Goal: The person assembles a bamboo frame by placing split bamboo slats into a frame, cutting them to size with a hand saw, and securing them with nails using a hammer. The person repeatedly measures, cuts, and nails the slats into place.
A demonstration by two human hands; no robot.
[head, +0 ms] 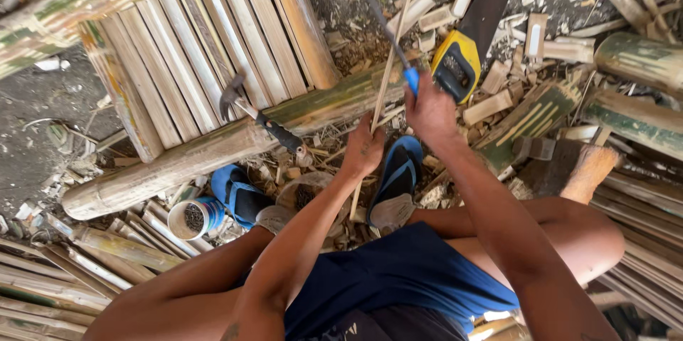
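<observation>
Holding a thin bamboo strip (388,70) upright, the left hand (364,147) has its grip clamped low on it, just above the blue sandals (398,170). Right of that grip, the right hand (429,109) is clenched on a blue-handled blade (373,10). A slip could drive the blade toward the left fingers or feet.

1. Open-air bamboo workshop on bare dirt ground (43,106).
2. Slatted bamboo panel (206,49) lying on thick bamboo poles (213,149).
3. Offcuts and shavings (498,92) litter the ground.
4. Tools about: hammer (256,113), yellow-handled handsaw (466,42), tin of nails (193,218).
</observation>
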